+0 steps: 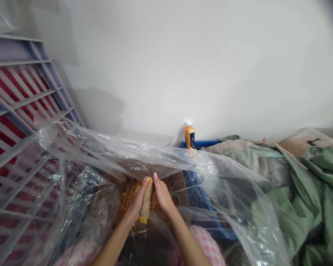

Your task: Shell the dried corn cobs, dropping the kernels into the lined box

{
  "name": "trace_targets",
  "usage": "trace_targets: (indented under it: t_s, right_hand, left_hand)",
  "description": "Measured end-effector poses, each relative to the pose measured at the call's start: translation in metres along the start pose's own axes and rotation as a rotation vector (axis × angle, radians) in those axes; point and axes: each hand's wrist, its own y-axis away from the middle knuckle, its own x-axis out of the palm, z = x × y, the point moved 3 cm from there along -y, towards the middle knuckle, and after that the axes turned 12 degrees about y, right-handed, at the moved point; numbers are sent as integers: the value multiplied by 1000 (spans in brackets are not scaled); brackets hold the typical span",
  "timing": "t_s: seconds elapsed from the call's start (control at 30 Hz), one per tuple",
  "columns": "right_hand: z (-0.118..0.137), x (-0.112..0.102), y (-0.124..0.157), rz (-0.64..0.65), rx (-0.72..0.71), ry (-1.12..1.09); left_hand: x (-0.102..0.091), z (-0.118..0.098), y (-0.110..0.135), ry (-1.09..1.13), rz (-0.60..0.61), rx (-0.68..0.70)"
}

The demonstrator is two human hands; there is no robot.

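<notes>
A corn cob (145, 201), mostly stripped to pale core with yellow kernels left at its near end, is upright between both hands. My left hand (136, 201) is wrapped round its left side, thumb near the top. My right hand (161, 194) presses on its right side with the fingers closed against it. Under the hands lies a heap of loose yellow kernels (125, 201) in a cardboard box (180, 186) lined by a clear plastic sheet (216, 177).
A grey slatted rack (22, 122) over red-striped fabric stands at the left. An orange-capped bottle (189, 136) is against the white wall beside a blue crate (202, 197). Green woven sacks (302, 188) pile up at the right. Pink checked cloth (208, 244) covers my lap.
</notes>
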Motion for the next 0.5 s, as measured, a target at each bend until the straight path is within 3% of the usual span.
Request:
trace_targets:
  t_s: [0.3,0.5]
  right_hand:
    - [-4,-3,-4,-16,17,-59]
    - [-12,-2,-8,-41,33,-77]
  left_hand:
    - [11,-3,6,66,42,72]
    - [9,1,4,76,20,42]
